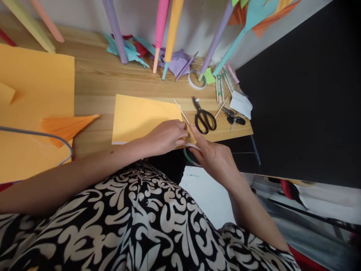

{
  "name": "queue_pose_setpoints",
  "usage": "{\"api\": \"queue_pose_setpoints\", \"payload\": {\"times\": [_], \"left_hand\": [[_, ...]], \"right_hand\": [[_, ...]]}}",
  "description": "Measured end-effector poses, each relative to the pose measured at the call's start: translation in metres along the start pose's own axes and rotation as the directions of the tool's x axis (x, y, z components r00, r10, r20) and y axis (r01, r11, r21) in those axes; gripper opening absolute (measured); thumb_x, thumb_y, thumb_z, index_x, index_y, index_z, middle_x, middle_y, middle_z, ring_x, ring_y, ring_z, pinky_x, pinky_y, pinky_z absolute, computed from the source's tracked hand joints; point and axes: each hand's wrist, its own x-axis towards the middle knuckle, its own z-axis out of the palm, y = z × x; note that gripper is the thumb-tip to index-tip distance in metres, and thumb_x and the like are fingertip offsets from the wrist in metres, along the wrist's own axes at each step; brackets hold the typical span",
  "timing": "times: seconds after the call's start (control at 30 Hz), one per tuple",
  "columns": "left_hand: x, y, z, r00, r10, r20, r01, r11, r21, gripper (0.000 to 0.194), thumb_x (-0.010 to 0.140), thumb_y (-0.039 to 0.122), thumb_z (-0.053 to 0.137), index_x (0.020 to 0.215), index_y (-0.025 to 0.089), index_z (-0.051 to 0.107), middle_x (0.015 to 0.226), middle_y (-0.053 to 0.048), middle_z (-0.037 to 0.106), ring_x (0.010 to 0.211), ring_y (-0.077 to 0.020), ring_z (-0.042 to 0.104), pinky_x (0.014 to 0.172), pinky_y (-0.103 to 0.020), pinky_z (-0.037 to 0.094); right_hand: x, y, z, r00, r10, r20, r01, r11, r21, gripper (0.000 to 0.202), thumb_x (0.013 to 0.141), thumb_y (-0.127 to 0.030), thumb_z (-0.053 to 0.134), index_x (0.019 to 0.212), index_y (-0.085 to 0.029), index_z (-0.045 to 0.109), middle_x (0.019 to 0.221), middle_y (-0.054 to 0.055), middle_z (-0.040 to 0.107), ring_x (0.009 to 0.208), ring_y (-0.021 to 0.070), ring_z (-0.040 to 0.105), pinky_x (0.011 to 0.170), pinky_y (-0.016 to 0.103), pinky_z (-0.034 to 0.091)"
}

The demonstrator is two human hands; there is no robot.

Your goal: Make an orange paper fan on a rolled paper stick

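Note:
A yellow sheet of paper (pixel 141 116) lies on the wooden table, with a pale strip along its near edge. My left hand (pixel 166 137) rests over the sheet's lower right corner, its fingers curled together; whatever is pinched under them is hidden. My right hand (pixel 216 158) grips a roll of tape (pixel 192 156) at the table's front edge, close to the left fingertips. Its index finger points forward and meets the near end of a thin wooden stick (pixel 181 111), which slants across the sheet's right edge. Black-handled scissors (pixel 203 116) lie just beyond this hand.
Another tape roll (pixel 196 79), a second stick (pixel 221 108), keys (pixel 235 118) and wrapped tubes (pixel 224 84) lie at the right. An orange pleated paper piece (pixel 67 127) and a large orange sheet (pixel 56 82) are left. Coloured paper rods (pixel 162 26) stand along the wall.

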Motion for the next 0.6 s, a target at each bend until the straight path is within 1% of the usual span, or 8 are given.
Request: {"api": "queue_pose_setpoints", "payload": {"times": [0.07, 0.13, 0.23, 0.3, 0.37, 0.43, 0.5, 0.6], "left_hand": [[-0.010, 0.008, -0.006, 0.992, -0.129, 0.007, 0.127, 0.968, -0.218, 0.028, 0.094, 0.033, 0.057, 0.079, 0.015, 0.072, 0.073, -0.003, 0.065, 0.069, -0.0146, 0.058, 0.064, -0.026, 0.038], [-0.022, 0.017, -0.008, 0.971, -0.193, 0.144, 0.235, 0.886, -0.399, 0.036, 0.097, 0.039, 0.051, 0.079, 0.015, 0.071, 0.063, 0.001, 0.061, 0.058, -0.0117, 0.054, 0.057, -0.024, 0.036], [-0.038, 0.027, -0.001, 0.940, -0.098, 0.328, 0.255, 0.840, -0.478, 0.032, 0.097, 0.039, 0.051, 0.095, 0.016, 0.073, 0.081, -0.002, 0.070, 0.063, -0.0118, 0.059, 0.060, -0.024, 0.041], [-0.044, 0.030, 0.011, 0.932, -0.053, 0.358, 0.232, 0.847, -0.479, 0.028, 0.094, 0.037, 0.055, 0.103, 0.016, 0.071, 0.097, -0.006, 0.072, 0.075, -0.0148, 0.063, 0.067, -0.025, 0.045], [-0.046, 0.031, 0.027, 0.928, -0.029, 0.371, 0.238, 0.814, -0.530, 0.029, 0.092, 0.039, 0.059, 0.105, 0.016, 0.068, 0.098, -0.008, 0.072, 0.080, -0.0175, 0.064, 0.071, -0.027, 0.048], [-0.045, 0.031, 0.041, 0.931, -0.038, 0.363, 0.279, 0.714, -0.642, 0.033, 0.089, 0.041, 0.060, 0.108, 0.015, 0.066, 0.099, -0.008, 0.071, 0.082, -0.0186, 0.063, 0.072, -0.028, 0.050], [-0.043, 0.031, 0.051, 0.928, -0.103, 0.357, 0.352, 0.552, -0.756, 0.037, 0.087, 0.043, 0.062, 0.110, 0.014, 0.064, 0.102, -0.009, 0.068, 0.082, -0.0184, 0.062, 0.068, -0.028, 0.051], [-0.042, 0.032, 0.058, 0.899, -0.188, 0.396, 0.437, 0.320, -0.841, 0.037, 0.082, 0.044, 0.069, 0.103, 0.014, 0.064, 0.096, -0.007, 0.065, 0.076, -0.0158, 0.058, 0.059, -0.025, 0.049]], "right_hand": [[-0.002, 0.001, 0.003, 1.000, 0.014, -0.019, -0.011, 0.993, 0.113, 0.067, 0.099, -0.030, 0.049, 0.159, -0.020, 0.022, 0.094, 0.006, 0.078, 0.070, 0.0189, 0.070, 0.054, 0.025, 0.034], [-0.003, 0.001, 0.007, 0.999, 0.030, -0.019, -0.024, 0.960, 0.278, 0.070, 0.098, -0.029, 0.051, 0.160, -0.020, 0.020, 0.089, 0.003, 0.077, 0.066, 0.0171, 0.068, 0.056, 0.024, 0.037], [-0.003, -0.003, 0.014, 0.998, 0.067, -0.019, -0.046, 0.845, 0.532, 0.072, 0.096, -0.027, 0.052, 0.160, -0.020, 0.019, 0.086, 0.000, 0.076, 0.066, 0.0151, 0.066, 0.061, 0.023, 0.044], [-0.003, -0.009, 0.018, 0.996, 0.091, -0.024, -0.053, 0.756, 0.652, 0.072, 0.097, -0.026, 0.051, 0.160, -0.022, 0.017, 0.089, 0.000, 0.076, 0.070, 0.0142, 0.067, 0.065, 0.023, 0.048], [-0.003, -0.017, 0.021, 0.994, 0.106, -0.037, -0.048, 0.701, 0.711, 0.071, 0.098, -0.027, 0.048, 0.161, -0.023, 0.014, 0.092, -0.001, 0.076, 0.073, 0.0132, 0.069, 0.068, 0.023, 0.051], [-0.003, -0.024, 0.024, 0.990, 0.125, -0.069, -0.038, 0.693, 0.720, 0.069, 0.099, -0.028, 0.046, 0.161, -0.024, 0.015, 0.095, -0.001, 0.077, 0.077, 0.0129, 0.069, 0.071, 0.023, 0.052], [-0.004, -0.030, 0.026, 0.983, 0.153, -0.104, -0.034, 0.700, 0.714, 0.066, 0.100, -0.029, 0.045, 0.160, -0.023, 0.019, 0.098, 0.000, 0.077, 0.080, 0.0127, 0.069, 0.075, 0.023, 0.052], [-0.006, -0.036, 0.024, 0.976, 0.175, -0.132, -0.030, 0.702, 0.711, 0.059, 0.102, -0.030, 0.043, 0.158, -0.022, 0.026, 0.101, 0.001, 0.076, 0.081, 0.0121, 0.069, 0.077, 0.022, 0.052]]}}
